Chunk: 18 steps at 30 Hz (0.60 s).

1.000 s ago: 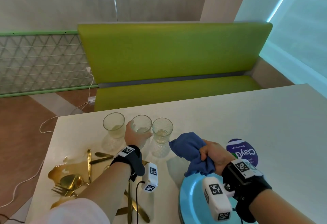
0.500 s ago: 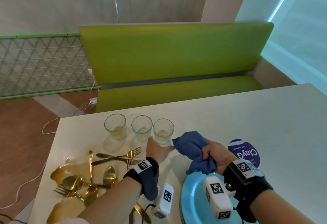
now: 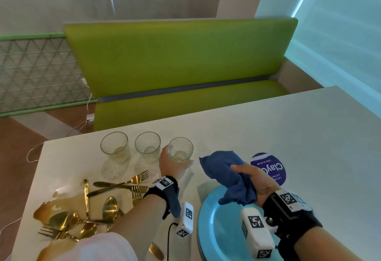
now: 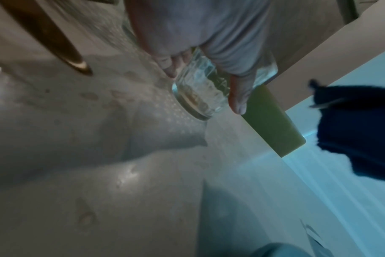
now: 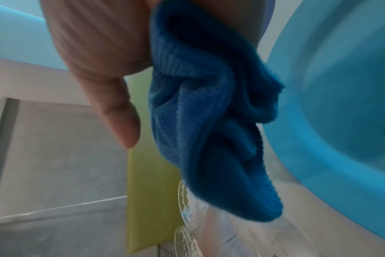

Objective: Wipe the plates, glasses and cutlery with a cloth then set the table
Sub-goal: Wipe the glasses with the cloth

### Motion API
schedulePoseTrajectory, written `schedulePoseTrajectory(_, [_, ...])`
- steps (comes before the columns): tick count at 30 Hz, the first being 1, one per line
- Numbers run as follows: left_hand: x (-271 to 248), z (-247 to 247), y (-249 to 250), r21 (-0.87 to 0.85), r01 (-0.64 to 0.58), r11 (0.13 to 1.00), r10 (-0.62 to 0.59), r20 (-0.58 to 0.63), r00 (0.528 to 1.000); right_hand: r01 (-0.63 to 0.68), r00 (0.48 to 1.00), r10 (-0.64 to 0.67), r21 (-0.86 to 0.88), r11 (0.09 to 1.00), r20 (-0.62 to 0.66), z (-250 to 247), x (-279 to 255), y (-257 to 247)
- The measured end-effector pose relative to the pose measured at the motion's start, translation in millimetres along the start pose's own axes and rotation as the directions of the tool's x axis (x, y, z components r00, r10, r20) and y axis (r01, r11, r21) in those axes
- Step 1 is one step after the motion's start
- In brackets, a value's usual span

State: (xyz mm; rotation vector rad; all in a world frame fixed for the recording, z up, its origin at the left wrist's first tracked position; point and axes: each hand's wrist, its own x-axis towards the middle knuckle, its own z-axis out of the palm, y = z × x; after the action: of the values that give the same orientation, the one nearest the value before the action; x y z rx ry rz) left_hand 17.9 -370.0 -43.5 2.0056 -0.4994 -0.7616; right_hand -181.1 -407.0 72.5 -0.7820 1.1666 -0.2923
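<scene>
Item, rightmost glass (image 3: pixel 180 150), right end of the row of three on the desk (image 3: pixel 288 128): now being gripped by the left hand (image 3: pixel 169 165), shifted from the middle glass (image 3: pixel 147 147), while the blue cloth (image 3: pixel 226 175) is being held bunched in the right hand (image 3: pixel 255 180) above the blue plate (image 3: pixel 214 229), wiping evidently being prepared.

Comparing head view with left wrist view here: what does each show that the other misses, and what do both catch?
Head only: the other two glasses, the gold cutlery pile, the blue plate and the right hand gripping the cloth.
Left wrist only: the held glass's base, lifted clear of the table.
Both: the left hand around the rightmost glass, and the blue cloth.
</scene>
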Motion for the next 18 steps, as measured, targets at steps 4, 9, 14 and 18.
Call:
schedulePoseTrajectory(4, [-13.2, -2.7, 5.3, -0.005, -0.071, 0.997, 0.071, 0.089, 0.993, 0.145, 0.988, -0.144, 0.012, 0.989, -0.057, 0.8, 1.9, 2.9])
schedulePoseTrajectory(9, [-44.1, -14.1, 27.7, 0.083, -0.358, 0.93, 0.331, 0.233, 0.914, 0.473, 0.839, -0.543, -0.555, 0.684, 0.046, 23.8, -6.4, -8.7])
schedulePoseTrajectory(14, [-68.8, -48.6, 56.8, -0.107, -0.605, 0.789, 0.595, 0.38, 0.708, 0.578, 0.723, -0.368, -0.804, -0.14, 0.584, 55.9, -31.1, -3.7])
schedulePoseTrajectory(18, [-75.0, -73.6, 54.5, 0.121, -0.746, 0.655, 0.61, 0.498, 0.616, 0.449, 0.801, -0.112, -0.714, -0.537, 0.588, 71.1, -32.0, 3.8])
